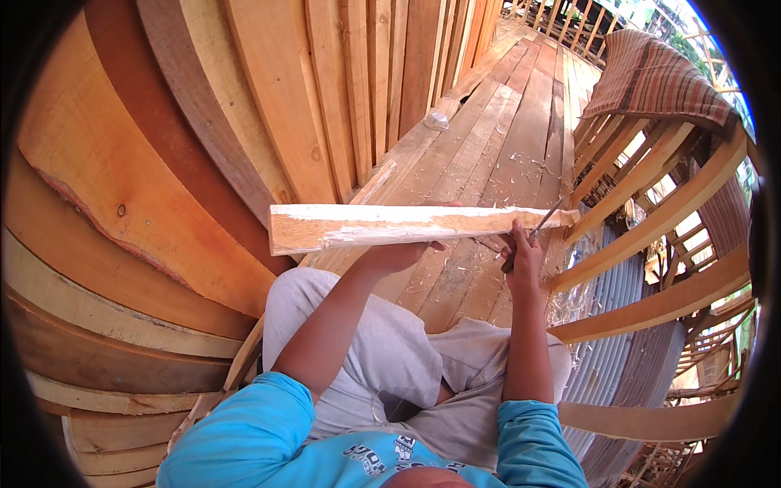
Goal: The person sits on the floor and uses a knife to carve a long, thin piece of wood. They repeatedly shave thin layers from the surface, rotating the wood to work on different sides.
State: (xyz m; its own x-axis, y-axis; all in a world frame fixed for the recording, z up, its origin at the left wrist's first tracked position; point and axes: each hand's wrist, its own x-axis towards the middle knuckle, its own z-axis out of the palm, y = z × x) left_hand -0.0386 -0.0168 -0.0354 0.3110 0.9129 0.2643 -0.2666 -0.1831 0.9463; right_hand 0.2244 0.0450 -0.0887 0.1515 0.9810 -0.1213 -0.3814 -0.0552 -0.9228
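The left hand (pixel 396 254) is gripping one pale, rough wooden plank (pixel 407 225); the right hand (pixel 525 259) is clutching one thin metal blade (pixel 543 224) against it.

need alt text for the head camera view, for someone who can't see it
Seen from above, a seated person's left hand holds a pale wooden board level across their lap while the right hand works a thin metal blade against its right end. Around them are a plank floor strewn with shavings, stacked boards on the left and a wooden railing on the right.
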